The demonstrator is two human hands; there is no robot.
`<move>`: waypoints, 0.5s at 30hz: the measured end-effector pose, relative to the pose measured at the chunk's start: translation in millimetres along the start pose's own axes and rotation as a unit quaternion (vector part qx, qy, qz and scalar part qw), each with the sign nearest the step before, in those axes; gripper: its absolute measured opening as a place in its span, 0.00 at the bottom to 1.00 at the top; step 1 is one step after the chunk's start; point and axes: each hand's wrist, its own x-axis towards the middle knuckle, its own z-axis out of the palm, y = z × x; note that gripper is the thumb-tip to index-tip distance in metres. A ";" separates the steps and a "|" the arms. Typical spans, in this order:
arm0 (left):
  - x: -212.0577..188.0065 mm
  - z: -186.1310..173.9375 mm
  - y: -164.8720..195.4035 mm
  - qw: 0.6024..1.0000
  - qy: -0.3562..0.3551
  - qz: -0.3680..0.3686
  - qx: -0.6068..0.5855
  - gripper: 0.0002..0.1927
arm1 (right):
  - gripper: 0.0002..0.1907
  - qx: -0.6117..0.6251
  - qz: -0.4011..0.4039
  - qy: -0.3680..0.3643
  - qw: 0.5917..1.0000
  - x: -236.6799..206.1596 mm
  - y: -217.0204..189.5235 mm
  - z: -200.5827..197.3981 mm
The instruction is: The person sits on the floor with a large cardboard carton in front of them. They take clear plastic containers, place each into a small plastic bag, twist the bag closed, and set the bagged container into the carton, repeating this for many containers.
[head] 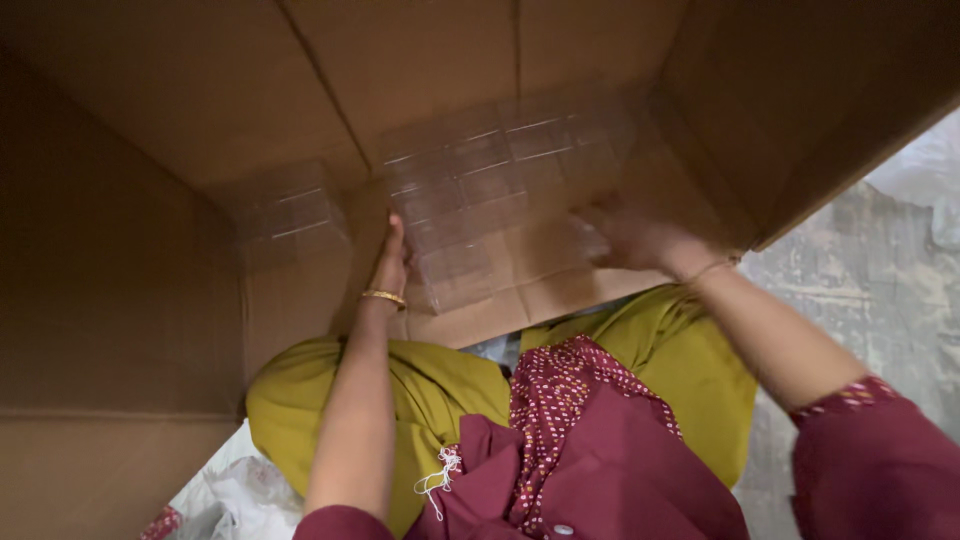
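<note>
Brown cardboard box (150,250) fills the view, its inside holding clear plastic trays (500,190). Left hand (391,262), fingers straight and together, presses the stack's edge; right hand (625,235) is blurred, its grip unclear.

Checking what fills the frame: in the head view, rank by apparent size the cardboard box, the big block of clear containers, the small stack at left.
1. cardboard box
2. big block of clear containers
3. small stack

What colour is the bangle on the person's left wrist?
Gold. The bangle sits just below the left hand, clearest in the head view.
</note>
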 end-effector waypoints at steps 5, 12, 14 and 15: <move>-4.7 -0.8 0.1 0.998 -0.034 0.033 0.051 0.59 | 0.40 -0.050 -0.021 0.156 0.986 49.1 -38.8 28.4; -14.7 7.3 12.1 0.995 0.003 -0.024 0.098 0.60 | 0.33 -0.002 0.117 0.273 0.955 46.4 44.7 -45.8; -11.4 8.0 13.7 0.984 0.005 -0.025 0.176 0.59 | 0.32 -0.007 0.179 0.245 0.953 54.2 66.7 -58.6; -9.2 7.9 13.2 0.991 -0.028 -0.021 0.129 0.59 | 0.32 -0.008 0.197 0.230 0.953 59.7 75.4 -62.9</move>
